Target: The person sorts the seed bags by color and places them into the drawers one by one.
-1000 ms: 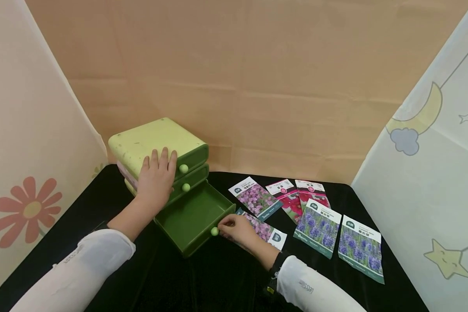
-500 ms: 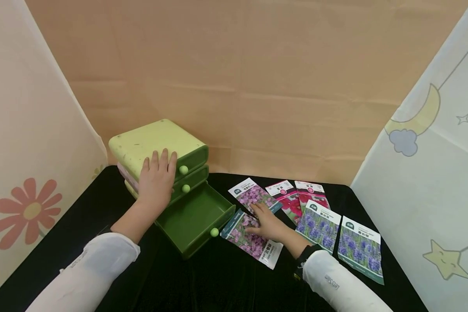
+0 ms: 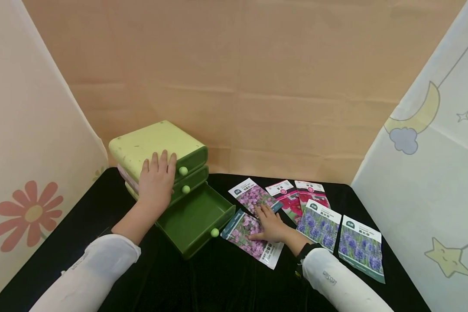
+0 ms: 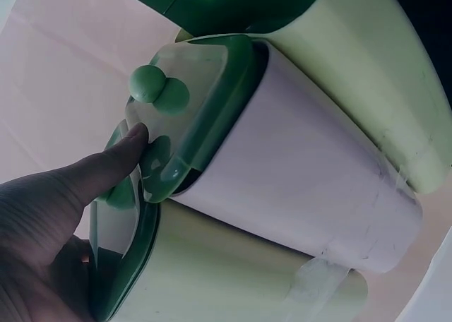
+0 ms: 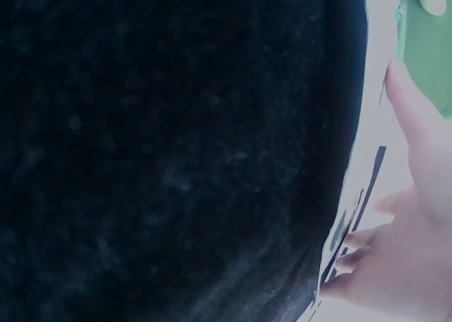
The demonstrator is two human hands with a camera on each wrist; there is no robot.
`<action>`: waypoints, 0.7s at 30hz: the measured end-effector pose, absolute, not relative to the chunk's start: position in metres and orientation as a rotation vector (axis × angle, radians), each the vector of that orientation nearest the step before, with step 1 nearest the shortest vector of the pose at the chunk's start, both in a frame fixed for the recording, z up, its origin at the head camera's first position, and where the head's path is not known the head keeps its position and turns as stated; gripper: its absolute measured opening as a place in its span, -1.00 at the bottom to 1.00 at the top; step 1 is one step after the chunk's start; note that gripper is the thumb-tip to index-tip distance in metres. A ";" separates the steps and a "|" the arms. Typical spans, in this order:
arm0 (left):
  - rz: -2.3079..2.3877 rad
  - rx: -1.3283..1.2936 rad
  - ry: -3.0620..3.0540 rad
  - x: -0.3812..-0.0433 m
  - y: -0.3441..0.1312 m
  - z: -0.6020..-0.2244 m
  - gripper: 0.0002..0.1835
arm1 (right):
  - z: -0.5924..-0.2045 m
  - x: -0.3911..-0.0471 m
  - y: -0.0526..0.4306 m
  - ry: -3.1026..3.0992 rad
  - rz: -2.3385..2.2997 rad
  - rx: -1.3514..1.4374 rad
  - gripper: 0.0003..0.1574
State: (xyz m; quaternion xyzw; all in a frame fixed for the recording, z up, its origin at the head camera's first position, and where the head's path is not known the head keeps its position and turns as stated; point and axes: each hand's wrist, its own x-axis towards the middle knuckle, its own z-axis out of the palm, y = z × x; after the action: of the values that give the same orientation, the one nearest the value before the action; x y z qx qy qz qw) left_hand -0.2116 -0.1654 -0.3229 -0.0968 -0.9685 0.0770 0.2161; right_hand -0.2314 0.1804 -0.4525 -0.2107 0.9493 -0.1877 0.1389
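My left hand (image 3: 156, 184) rests on the yellow-green top of a small drawer cabinet (image 3: 160, 138), fingers straight. In the left wrist view its thumb lies against the front of the middle drawer (image 4: 201, 64). The bottom drawer (image 3: 196, 216), green with a round knob (image 3: 214, 232), is pulled out with nothing in it. Right of it, my right hand (image 3: 273, 227) spreads over two pink-flower seed packets: thumb over the nearer packet (image 3: 243, 236), fingertips at the lower end of the farther packet (image 3: 249, 193). The right wrist view shows this hand's fingers extended, not curled round anything.
Two red-flower packets (image 3: 288, 197) lie behind the right hand. To its right are two blue-flower packets (image 3: 319, 225), one close to the wrist. A black cloth (image 3: 203, 281) covers the table, with a tan backdrop (image 3: 238, 86) behind and patterned sheets at both sides.
My right hand has left the drawer knob and moved right onto the pink-flower packets; the nearer one has turned slightly. In the last half second it barely moves. My left hand stays put.
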 end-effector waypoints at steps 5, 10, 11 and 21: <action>0.217 -0.269 -2.684 -0.212 -0.164 -0.323 0.13 | -0.455 -0.233 0.183 2.725 -0.558 -0.604 0.32; 0.213 -0.270 -2.680 -0.212 -0.163 -0.322 0.12 | -0.454 -0.233 0.184 2.710 -0.547 -0.611 0.29; 0.209 -0.271 -2.681 -0.212 -0.163 -0.322 0.12 | -0.454 -0.234 0.184 2.707 -0.544 -0.614 0.28; 0.235 -0.261 -2.667 -0.210 -0.163 -0.321 0.13 | -0.456 -0.239 0.181 2.684 -0.540 -0.589 0.16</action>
State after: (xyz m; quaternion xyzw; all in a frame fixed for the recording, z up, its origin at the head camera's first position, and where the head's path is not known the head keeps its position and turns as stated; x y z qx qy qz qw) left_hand -0.2099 -0.1628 -0.3209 -0.0946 -0.9663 0.0852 0.2239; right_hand -0.2391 0.1814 -0.4563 -0.2071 0.9445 -0.1900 0.1700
